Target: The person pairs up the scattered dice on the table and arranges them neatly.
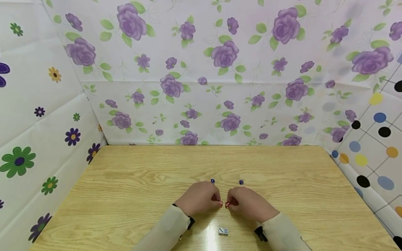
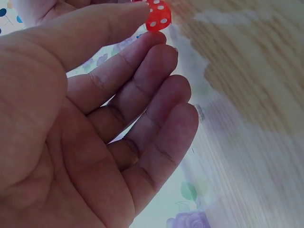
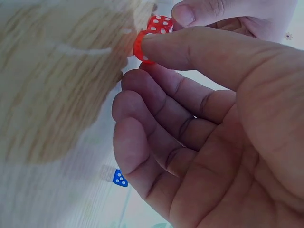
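Note:
My left hand [image 1: 202, 198] pinches a red die [image 1: 221, 204] with white pips between thumb and forefinger. Facing it, my right hand [image 1: 248, 203] pinches a second red die [image 1: 227, 205] the same way. A narrow gap separates the two red dice in the head view. In the left wrist view the thumb covers part of its red die [image 2: 159, 15]. The right wrist view has both, the right hand's die [image 3: 144, 47] in front of the left hand's die [image 3: 160, 23].
Two white dice [image 1: 223, 231] sit side by side nearer the body, between the forearms. Beyond the hands lie two blue dice, one at left [image 1: 212, 181] and one at right [image 1: 241, 182]. Flowered cloth [image 1: 201, 104] hangs behind the wooden table [image 1: 141, 174].

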`<state>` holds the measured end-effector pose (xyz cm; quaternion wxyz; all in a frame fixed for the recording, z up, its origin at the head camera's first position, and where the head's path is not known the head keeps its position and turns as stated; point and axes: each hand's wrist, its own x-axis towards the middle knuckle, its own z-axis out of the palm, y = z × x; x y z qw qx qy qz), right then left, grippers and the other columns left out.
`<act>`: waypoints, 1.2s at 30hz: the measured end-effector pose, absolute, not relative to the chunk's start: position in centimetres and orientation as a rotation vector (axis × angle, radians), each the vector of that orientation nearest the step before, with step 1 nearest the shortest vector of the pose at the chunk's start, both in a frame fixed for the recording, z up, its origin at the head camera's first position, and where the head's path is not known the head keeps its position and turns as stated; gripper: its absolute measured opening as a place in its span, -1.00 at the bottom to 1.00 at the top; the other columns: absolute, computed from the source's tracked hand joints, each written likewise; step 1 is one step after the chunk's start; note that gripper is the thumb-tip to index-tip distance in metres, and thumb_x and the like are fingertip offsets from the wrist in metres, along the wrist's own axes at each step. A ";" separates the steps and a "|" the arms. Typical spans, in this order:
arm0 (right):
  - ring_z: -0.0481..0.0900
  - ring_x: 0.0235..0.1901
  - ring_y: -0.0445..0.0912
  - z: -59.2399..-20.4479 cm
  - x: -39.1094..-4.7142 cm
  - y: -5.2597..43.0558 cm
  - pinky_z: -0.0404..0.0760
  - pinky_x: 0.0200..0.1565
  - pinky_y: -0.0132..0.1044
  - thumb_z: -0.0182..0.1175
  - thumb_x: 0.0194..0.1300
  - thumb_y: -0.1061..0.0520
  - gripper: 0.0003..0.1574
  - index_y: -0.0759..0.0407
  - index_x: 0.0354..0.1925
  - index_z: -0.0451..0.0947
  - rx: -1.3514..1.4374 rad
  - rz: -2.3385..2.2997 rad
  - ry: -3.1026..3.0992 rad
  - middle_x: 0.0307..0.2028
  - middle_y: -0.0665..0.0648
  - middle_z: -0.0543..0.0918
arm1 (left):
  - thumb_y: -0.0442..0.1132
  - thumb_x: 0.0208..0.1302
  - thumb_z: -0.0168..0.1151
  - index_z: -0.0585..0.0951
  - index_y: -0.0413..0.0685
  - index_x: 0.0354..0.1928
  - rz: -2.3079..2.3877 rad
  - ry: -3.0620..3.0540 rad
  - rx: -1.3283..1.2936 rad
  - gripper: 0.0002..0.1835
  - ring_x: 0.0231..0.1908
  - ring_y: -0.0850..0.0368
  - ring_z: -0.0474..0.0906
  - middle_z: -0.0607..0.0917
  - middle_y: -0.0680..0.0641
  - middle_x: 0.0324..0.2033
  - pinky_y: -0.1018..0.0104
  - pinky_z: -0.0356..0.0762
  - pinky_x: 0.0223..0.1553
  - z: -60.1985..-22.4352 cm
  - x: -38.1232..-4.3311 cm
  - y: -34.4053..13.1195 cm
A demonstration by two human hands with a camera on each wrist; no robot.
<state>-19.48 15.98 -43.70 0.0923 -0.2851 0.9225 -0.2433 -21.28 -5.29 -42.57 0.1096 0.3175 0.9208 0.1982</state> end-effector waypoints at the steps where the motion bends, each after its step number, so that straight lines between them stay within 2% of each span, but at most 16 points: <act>1: 0.49 -0.41 -0.34 -43.6 -19.4 16.0 0.56 -0.31 -0.34 0.38 0.32 0.26 -0.86 0.02 -0.30 0.66 -0.845 -0.725 2.738 -0.38 -0.17 0.62 | -0.12 0.29 0.47 0.79 0.16 -0.39 0.584 2.709 0.935 -0.90 -0.49 0.41 0.48 0.64 0.30 -0.50 0.44 0.51 -0.34 -42.5 -21.3 -5.3; 21: 0.44 -0.43 -0.31 -44.0 -19.6 15.9 0.51 -0.33 -0.33 0.40 0.30 0.24 -0.87 0.02 -0.31 0.66 -0.838 -0.705 2.740 -0.39 -0.19 0.59 | -0.13 0.27 0.48 0.76 0.18 -0.46 0.555 2.719 0.956 -0.86 -0.53 0.41 0.46 0.60 0.31 -0.56 0.47 0.47 -0.37 -42.7 -21.1 -5.1; 28: 0.44 -0.43 -0.31 -44.0 -19.6 15.9 0.52 -0.33 -0.34 0.41 0.30 0.23 -0.89 0.03 -0.30 0.66 -0.834 -0.699 2.735 -0.39 -0.19 0.59 | -0.20 0.29 0.44 0.73 0.16 -0.50 0.577 2.721 0.968 -0.82 -0.55 0.38 0.41 0.58 0.29 -0.58 0.45 0.44 -0.39 -42.7 -21.2 -5.2; 36: 0.43 -0.44 -0.32 -43.8 -19.4 15.9 0.51 -0.34 -0.35 0.41 0.31 0.22 -0.86 0.00 -0.32 0.64 -0.875 -0.720 2.737 -0.41 -0.18 0.59 | -0.15 0.25 0.48 0.77 0.18 -0.46 0.550 2.732 0.979 -0.87 -0.53 0.41 0.46 0.61 0.32 -0.56 0.48 0.47 -0.36 -42.9 -21.1 -4.9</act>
